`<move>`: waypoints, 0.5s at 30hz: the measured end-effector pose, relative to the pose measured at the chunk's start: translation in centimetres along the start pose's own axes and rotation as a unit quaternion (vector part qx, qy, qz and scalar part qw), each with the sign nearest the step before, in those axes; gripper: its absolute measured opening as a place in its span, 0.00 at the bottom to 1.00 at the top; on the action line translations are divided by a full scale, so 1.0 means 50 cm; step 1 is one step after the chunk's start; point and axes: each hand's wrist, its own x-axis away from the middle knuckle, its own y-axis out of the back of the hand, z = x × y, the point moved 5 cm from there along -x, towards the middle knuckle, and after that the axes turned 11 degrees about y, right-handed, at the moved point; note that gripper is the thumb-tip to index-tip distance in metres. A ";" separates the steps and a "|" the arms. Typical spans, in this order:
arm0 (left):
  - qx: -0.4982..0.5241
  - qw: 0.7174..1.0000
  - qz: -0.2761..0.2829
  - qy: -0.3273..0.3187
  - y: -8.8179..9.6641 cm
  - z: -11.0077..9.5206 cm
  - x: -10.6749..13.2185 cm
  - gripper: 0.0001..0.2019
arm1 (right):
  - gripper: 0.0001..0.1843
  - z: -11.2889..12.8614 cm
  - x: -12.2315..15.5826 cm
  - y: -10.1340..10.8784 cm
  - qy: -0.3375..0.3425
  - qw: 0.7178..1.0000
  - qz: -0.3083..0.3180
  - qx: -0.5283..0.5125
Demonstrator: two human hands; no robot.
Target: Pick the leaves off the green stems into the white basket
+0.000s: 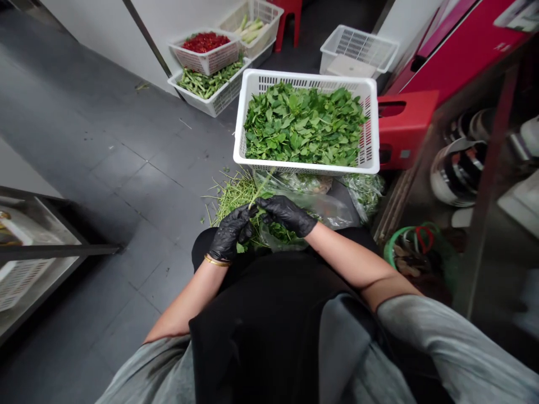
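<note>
In black gloves, my left hand (231, 231) and my right hand (288, 214) meet above my lap. Both are closed, fingertips almost touching, around a thin pale-green leafy stem (261, 189) that sticks up between them. Just beyond the hands, a heap of bare green stems (233, 196) lies on the floor. Loose greens in a clear plastic bag (332, 209) spread beneath my right hand, partly hidden by it. Past them stands a large white basket (306, 169) holding many picked green leaves (305, 126).
Baskets of red chillies (205, 42), green beans (209, 81) and pale stalks (251, 29) stand at the back wall. Another white basket (357, 47) is behind the large one. A red plastic stool (406, 129) and metal shelving (484, 224) flank the right; a metal rack (54, 249) stands left.
</note>
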 end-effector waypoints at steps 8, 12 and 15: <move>0.041 0.997 0.004 0.069 0.022 0.027 0.011 0.11 | 0.20 0.001 -0.082 0.100 0.100 0.984 -0.136 0.058; 0.173 0.974 -0.008 0.149 0.048 0.044 0.010 0.07 | 0.17 0.000 -0.051 0.136 0.079 0.990 -0.098 0.060; 0.269 0.955 -0.014 0.123 0.042 0.045 -0.005 0.09 | 0.19 -0.017 -0.011 0.064 0.052 0.992 0.041 0.108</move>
